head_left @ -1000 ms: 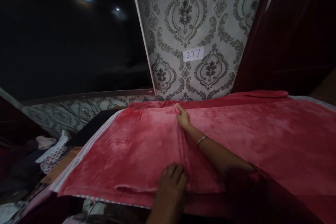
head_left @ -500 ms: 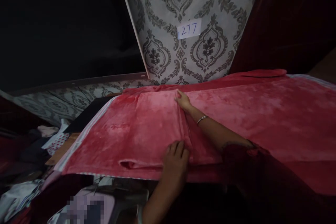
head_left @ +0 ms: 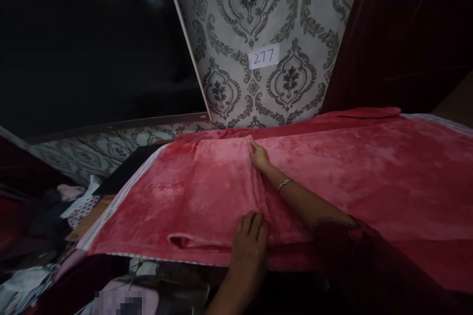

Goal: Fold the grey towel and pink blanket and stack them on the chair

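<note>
Since half a second ago, both hands have stayed on the same spots of the cloth, and only the view has tipped up a little, so everything sits a bit lower in the picture.

A big red blanket [head_left: 369, 177] covers almost the whole table. It is soft and fuzzy, and its fur shines pink where the light hits it and looks darker red in the dips. It lies flat and wide, reaching from the wall to the near edge of the table. On the left part, one layer is folded over on top of another, and a long fold line runs from the far side down to the near side. At the near edge the top layer curls up a little and makes a small open loop. A thin pale striped edge [head_left: 121, 197] runs along the blanket's left side.

Behind the table stands a wall with grey swirly wallpaper [head_left: 258, 10]. A small white label [head_left: 263, 56] with the number 277 is stuck on it.

Low on the left lies a pile of other clothes [head_left: 70, 202], some white with red dots.

Far across the blanket, the right hand [head_left: 259, 157] lies open and flat, fingers pressing on the far end of the fold line. A thin bracelet [head_left: 284, 184] sits on that wrist. At the near end of the fold line, the left hand [head_left: 249, 241] lies open, palm down, fingers spread.
</note>
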A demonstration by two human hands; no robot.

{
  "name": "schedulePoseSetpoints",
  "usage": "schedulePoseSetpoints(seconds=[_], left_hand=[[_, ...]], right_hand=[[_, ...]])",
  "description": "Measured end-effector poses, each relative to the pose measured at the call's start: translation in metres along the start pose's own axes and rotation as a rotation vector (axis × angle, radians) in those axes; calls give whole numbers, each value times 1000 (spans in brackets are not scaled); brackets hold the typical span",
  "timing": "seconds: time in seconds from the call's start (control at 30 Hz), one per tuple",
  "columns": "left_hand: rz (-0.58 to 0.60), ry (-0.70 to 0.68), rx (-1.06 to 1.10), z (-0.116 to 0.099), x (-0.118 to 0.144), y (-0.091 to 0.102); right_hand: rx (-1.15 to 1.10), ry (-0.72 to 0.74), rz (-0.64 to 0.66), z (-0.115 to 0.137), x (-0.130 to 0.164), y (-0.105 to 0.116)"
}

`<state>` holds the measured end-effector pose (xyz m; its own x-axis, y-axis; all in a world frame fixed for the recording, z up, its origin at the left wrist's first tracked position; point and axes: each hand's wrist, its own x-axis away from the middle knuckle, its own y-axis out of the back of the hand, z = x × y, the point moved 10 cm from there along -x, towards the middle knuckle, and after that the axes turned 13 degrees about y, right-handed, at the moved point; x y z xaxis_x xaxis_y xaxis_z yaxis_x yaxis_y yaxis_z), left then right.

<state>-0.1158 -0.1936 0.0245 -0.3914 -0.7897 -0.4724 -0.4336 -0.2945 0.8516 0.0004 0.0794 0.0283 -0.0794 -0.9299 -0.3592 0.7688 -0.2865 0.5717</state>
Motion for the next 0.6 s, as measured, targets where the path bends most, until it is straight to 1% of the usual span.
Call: schedulePoseSetpoints(seconds=[0.07, 0.13, 0.17, 0.2, 0.23, 0.3, 0.33, 0.4, 0.47, 0.53, 0.6], left_hand=[[140, 42, 127, 1, -1, 10], [282, 83, 309, 7, -10, 29], [324, 108, 393, 15, -20, 43], [347, 138, 446, 26, -34, 56], [338, 178, 466, 42, -52, 70], [273, 262, 430, 83, -98, 91], [251, 299, 372, 104, -123, 95], [222, 437, 180, 152, -171, 93], [262, 568, -43, 192, -208, 76], [288, 633, -138, 214, -233, 55], [303, 665, -171, 225, -244, 29]], right_hand=[[50, -6, 5, 8, 5, 5], [118, 42, 17, 26, 9, 10], [169, 86, 36, 39, 11, 11], [227, 136, 65, 54, 12, 10], [286, 183, 101, 68, 13, 7], [376, 244, 171, 91, 12, 0], [396, 252, 195, 99, 11, -4], [421, 244, 229, 108, 4, -11], [449, 210, 250, 108, -5, -18], [483, 180, 261, 100, -14, -26], [522, 192, 262, 88, -21, -33]])
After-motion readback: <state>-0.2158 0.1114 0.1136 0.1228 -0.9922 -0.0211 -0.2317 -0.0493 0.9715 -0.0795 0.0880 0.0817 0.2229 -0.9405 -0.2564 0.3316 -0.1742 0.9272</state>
